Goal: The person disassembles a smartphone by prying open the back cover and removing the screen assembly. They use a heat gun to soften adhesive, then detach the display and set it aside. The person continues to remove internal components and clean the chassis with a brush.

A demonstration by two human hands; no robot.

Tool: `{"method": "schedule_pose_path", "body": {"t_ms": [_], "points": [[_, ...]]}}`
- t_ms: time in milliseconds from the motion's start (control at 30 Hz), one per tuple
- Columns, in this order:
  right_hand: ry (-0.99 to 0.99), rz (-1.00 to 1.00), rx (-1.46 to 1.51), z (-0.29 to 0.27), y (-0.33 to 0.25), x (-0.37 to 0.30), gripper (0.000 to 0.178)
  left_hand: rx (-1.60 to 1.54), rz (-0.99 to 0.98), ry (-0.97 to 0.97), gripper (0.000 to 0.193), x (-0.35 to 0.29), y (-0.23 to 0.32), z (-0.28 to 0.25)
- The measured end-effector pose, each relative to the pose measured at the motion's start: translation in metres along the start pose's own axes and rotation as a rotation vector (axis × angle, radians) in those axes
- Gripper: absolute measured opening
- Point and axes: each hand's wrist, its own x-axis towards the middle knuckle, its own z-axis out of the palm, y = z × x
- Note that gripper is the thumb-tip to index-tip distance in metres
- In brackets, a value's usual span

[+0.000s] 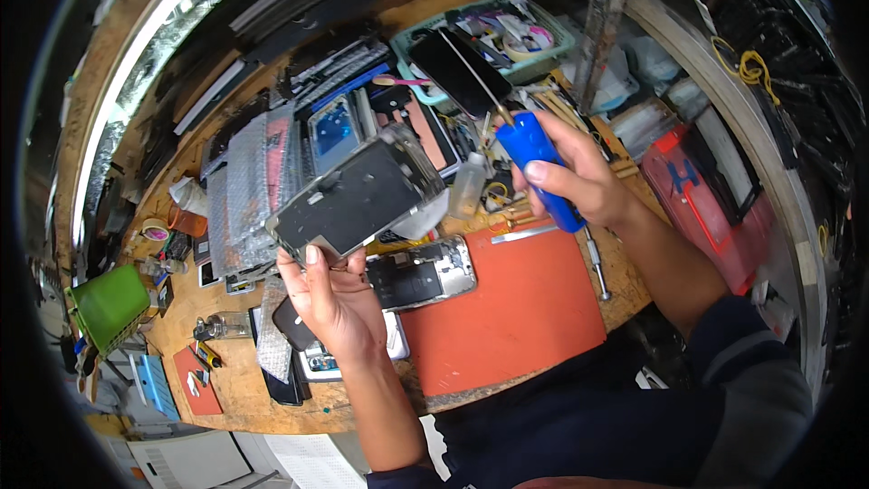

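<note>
My left hand (337,308) holds a phone screen (358,195) by its lower left corner, thumb on the dark inner side, tilted above the bench. In my right hand (579,172) is a blue-handled tool (543,167) with a slim metal shaft pointing up and left; its exact kind is unclear. The shaft passes in front of a black phone-like panel (462,72). Beneath the held screen, an opened phone body (421,273) lies with its inner parts exposed, partly on an orange mat (516,317).
Bubble-wrapped panels (249,190) stand left of the screen. A green basket (561,32) of small parts sits at the back. A clear bottle (468,186), a knife blade (525,234) and a screwdriver (597,267) are close by. A red case (706,199) stands right.
</note>
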Motion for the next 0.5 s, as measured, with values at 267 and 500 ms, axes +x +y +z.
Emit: {"method": "schedule_pose_path", "body": {"t_ms": [267,500], "points": [[-0.115,0.153,0.066,0.023,0.005,-0.009,0.057,0.128,-0.197,-0.049,0.044,-0.005,-0.022,0.000],[0.053,0.045,0.102,0.038,0.025,-0.011,0.061,0.324,-0.432,-0.207,0.034,-0.040,-0.043,0.039]]}}
